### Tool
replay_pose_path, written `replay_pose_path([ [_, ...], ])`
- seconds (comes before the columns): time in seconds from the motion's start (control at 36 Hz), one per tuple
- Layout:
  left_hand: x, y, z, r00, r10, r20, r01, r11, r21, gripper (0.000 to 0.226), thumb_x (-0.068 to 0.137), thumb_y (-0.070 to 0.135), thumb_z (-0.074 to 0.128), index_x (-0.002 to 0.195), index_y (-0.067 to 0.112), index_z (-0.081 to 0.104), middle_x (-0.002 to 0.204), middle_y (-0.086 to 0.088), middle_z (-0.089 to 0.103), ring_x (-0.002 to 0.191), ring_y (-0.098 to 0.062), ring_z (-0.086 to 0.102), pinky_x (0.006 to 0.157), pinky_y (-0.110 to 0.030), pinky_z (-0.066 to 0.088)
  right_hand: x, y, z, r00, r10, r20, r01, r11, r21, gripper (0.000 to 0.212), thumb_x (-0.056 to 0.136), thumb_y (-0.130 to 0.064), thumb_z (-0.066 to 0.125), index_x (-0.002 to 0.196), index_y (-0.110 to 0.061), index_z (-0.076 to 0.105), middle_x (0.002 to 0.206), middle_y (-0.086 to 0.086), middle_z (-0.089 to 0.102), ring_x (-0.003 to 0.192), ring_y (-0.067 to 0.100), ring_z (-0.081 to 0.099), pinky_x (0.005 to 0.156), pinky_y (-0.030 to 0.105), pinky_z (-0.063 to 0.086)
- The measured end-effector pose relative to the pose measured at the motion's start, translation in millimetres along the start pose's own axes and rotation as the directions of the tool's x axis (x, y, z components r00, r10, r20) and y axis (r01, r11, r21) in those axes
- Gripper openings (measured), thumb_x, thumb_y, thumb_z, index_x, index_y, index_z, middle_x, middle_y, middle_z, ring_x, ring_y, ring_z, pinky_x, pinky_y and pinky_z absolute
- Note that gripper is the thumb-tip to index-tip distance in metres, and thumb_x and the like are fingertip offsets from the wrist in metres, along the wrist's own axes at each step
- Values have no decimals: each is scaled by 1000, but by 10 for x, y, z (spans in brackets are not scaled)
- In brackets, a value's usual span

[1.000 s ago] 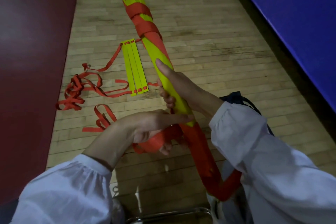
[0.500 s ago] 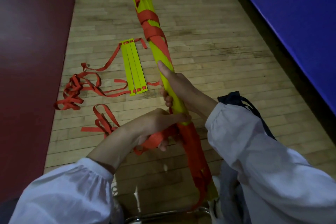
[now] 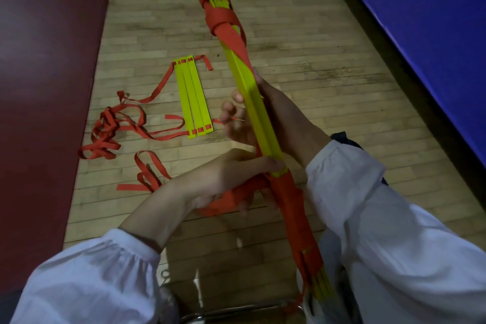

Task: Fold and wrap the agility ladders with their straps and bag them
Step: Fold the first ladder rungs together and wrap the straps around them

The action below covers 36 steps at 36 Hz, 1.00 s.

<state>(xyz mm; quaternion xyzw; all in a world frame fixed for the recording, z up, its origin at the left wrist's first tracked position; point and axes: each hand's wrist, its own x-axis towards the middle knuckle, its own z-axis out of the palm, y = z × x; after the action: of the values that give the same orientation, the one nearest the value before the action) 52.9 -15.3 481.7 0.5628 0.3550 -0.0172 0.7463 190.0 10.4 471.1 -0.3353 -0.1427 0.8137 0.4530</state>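
The right hand grips the half-wrapped ladder bundle held above the floor, the left hand clutches its strap, and a second ladder lies unwrapped, with neither apparently bagged yet.

Slack taken up
The loop of orange strap (lower right) now lies flat along the ladder bundle, whose tip now runs off-frame.
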Motion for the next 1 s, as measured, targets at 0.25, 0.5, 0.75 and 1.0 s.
replay_pose_path([
  [0.25, 1, 19, -21, 989, -32, 145, 45, 995, -89, 48, 73, 48, 59, 90, 5, 69, 75, -15, 72, 37, -17, 52, 38, -20, 46, -24, -35, -13, 983, 153, 103, -158, 987, 41, 52, 95, -63, 27, 83, -16, 45, 54, -7, 49, 38, 1, 46, 38, 14, 43],
  [0.5, 217, -256, -218, 991, -135, -10, 135, 978, 158, 47, 101, 37, 45, 124, -3, 56, 118, -31, 61, 43, -4, 58, 44, -17, 47, -40, -37, 68, 987, 152, 51, -138, 968, -209, 49, 97, -60, 26, 82, -17, 46, 51, -8, 43, 35, 1, 38, 37, 15, 35],
  [0.75, 39, -26, -172, 965, -222, 140, 222, 975, 14, 59, 81, 53, 56, 102, 0, 68, 81, -17, 72, 37, -12, 53, 40, -20, 47, -25, -14, 59, 996, 46, -73, -69, 927, -369, 45, 97, -57, 33, 83, -16, 45, 54, -3, 48, 39, 7, 41, 42, 20, 40],
  [1.0, 1, 42, -88, 978, -209, 9, 209, 977, -49, 45, 89, 44, 58, 88, 0, 67, 68, -15, 69, 32, -12, 47, 38, -19, 42, 9, 27, 88, 984, -95, -153, 9, 876, -482, 44, 96, -55, 40, 80, -15, 47, 54, 0, 53, 42, 12, 47, 45, 22, 43],
])
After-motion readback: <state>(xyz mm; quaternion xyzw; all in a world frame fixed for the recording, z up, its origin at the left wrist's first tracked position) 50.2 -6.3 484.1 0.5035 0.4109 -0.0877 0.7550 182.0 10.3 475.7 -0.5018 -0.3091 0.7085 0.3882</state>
